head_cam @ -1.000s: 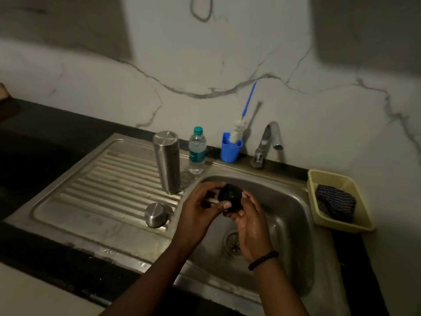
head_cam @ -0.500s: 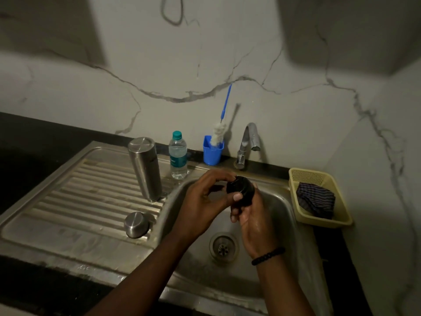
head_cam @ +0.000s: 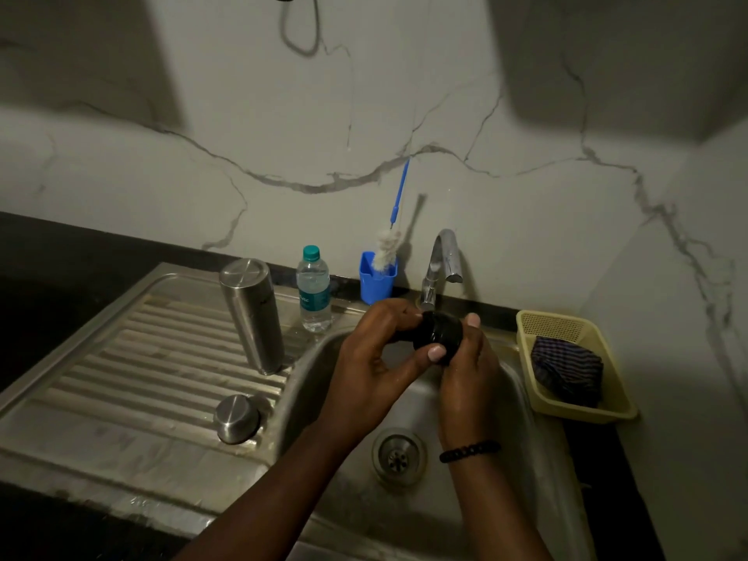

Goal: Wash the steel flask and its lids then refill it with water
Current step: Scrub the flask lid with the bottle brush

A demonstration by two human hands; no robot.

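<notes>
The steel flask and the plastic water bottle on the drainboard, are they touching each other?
Apart. The head view shows a strip of drainboard between the steel flask and the plastic water bottle, which stands farther back.

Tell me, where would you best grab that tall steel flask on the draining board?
Probably round the middle of the steel flask, coming from the sink side. It stands upright, apparently upside down, with smooth straight walls, so fingers can wrap its body. The water bottle stands close behind to the right, so approach from the front.
</notes>
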